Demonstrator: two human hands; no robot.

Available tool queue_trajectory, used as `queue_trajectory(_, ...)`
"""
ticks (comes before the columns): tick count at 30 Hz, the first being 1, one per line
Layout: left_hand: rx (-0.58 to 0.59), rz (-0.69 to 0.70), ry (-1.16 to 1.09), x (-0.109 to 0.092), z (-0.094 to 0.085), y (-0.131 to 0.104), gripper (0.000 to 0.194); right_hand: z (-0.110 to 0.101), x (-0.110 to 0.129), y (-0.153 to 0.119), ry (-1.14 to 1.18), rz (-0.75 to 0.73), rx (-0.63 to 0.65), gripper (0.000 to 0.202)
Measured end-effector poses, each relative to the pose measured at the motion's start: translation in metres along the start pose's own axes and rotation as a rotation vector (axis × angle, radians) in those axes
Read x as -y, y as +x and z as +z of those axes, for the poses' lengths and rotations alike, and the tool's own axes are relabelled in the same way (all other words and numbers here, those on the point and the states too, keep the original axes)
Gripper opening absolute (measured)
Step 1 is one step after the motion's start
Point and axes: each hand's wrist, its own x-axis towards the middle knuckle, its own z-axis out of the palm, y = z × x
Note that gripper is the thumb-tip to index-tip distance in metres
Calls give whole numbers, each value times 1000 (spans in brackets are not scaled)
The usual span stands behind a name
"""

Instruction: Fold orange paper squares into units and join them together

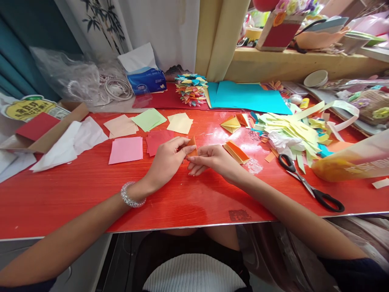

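Between my two hands is a small folded piece of orange paper [192, 142], held above the red table. My left hand [168, 160] pinches it with thumb and fingers from the left. From the right, my right hand [212, 160] has its thumb and fingertips closed on its lower edge. Just beyond my right hand lies a folded orange and yellow paper piece [236, 151]. A yellow folded paper piece [231, 124] sits farther back. Close to my left hand are stacks of square paper: red [154, 140], pink [126, 150], cream [180, 123], green [149, 119] and peach [120, 126].
Black-handled scissors [310, 184] lie at the right, beside a heap of pale green paper strips [285, 132] and a clear bottle [352, 160]. Blue paper sheets [249, 96], a stack of folded paper pieces [191, 90] and a tissue pack [144, 77] stand at the back.
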Motion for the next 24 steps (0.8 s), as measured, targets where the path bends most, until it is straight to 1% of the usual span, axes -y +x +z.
queue_trajectory(2, -5, 23, 7, 0, 1, 0, 19, 2, 1, 0, 4, 12, -11, 22)
queue_trajectory(4, -16, 33, 14, -1, 3, -1, 23, 5, 1, -1, 0, 31, 12, 23)
queue_trajectory(8, -8, -6, 6, 0, 4, -2, 28, 7, 3, -3, -16, 110, 150, 27)
queue_trajectory(10, 18, -19, -11, -1, 4, -3, 31, 8, 3, -4, -14, 126, 183, 29)
queue_trajectory(13, 31, -21, -43, -1, 4, -4, 33, 9, 0, -3, -9, 114, 187, 31)
queue_trajectory(15, 7, -19, -40, -2, 5, -5, 31, 10, -4, -3, -10, 100, 198, 31)
queue_trajectory(18, -30, 18, 35, -3, 6, -7, 27, 12, -9, -3, -33, 78, 229, 31)
queue_trajectory(21, -5, 76, 121, -4, 6, -8, 27, 14, -11, -4, -96, 49, 259, 31)
queue_trajectory(24, 15, 93, 147, -5, 5, -7, 27, 14, -9, -6, -135, 13, 289, 30)
